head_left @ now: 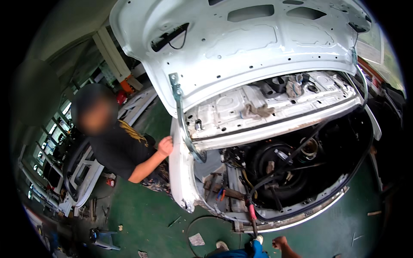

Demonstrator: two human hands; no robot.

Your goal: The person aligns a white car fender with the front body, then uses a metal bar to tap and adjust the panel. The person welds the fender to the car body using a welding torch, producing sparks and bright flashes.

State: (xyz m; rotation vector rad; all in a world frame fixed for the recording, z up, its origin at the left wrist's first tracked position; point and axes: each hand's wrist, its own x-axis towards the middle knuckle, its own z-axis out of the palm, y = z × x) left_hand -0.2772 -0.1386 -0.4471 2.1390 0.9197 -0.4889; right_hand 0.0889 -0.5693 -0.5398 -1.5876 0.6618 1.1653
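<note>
A dark mark (309, 213) on the white car's (178, 176) rear edge was too small to read. One lid (241, 43) stood raised; one tire (260, 165) lay in the trunk (331, 188). One red handle (252, 211) crossed the rear edge, near the right hand (279, 243), whose fingers were curled together. The left hand could not be made out. One co-worker's hand (165, 146) rested at the car's side.

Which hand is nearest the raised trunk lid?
The co-worker's hand, by the white fender; the wearer's right hand is farther off, behind the trunk.
</note>
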